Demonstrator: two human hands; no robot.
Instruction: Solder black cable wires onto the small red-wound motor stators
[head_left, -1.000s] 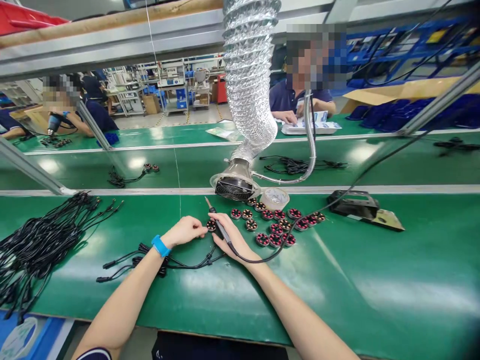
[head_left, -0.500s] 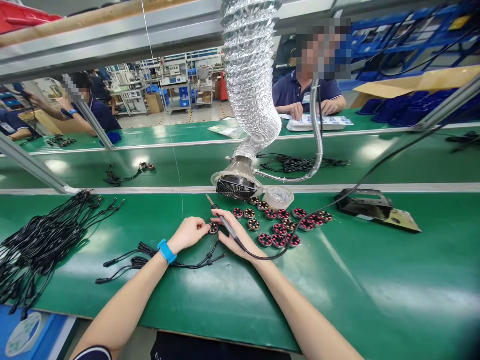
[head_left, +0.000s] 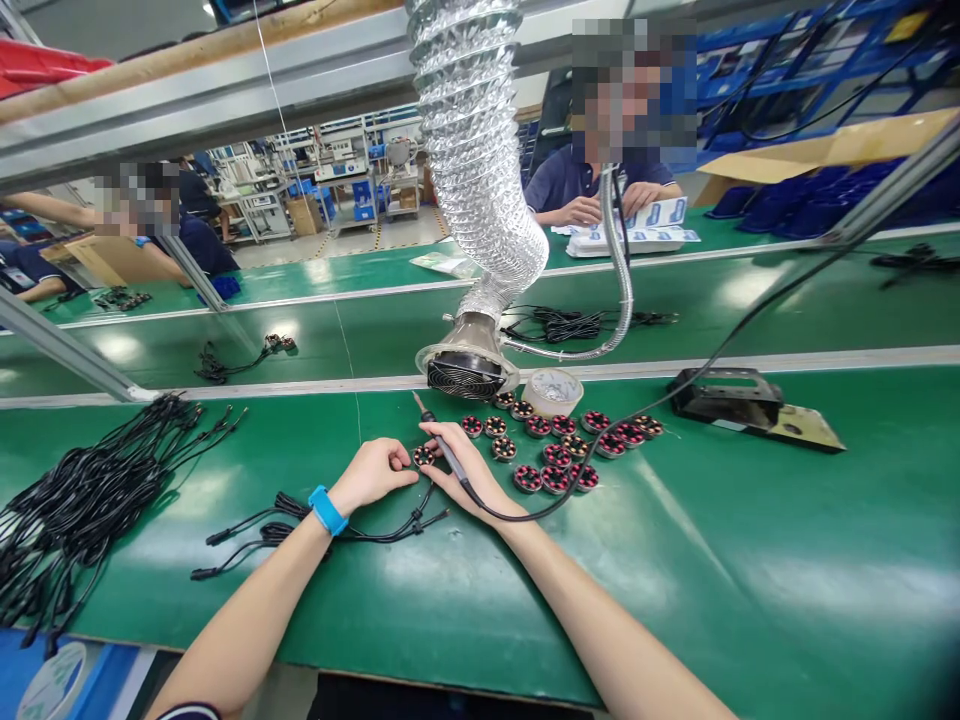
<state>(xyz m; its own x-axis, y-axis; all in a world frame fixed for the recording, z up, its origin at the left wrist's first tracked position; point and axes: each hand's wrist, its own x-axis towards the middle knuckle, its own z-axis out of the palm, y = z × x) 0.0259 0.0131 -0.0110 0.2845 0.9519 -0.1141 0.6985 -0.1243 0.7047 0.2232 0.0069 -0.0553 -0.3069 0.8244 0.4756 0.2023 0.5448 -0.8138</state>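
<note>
Head view: at the centre of the frame, the left hand, thumb and forefinger slightly apart, lies just beside a round wound stator; the right hand, fingers clamped on a soldering iron, adjoins its opposite side. Further stators lie right of centre, black cables at left.

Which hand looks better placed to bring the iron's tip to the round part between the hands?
Right, probably: the right hand holds the soldering iron close beside the round part. The left hand holds no tool; its fingertips are near the part, better placed for steadying.
</note>
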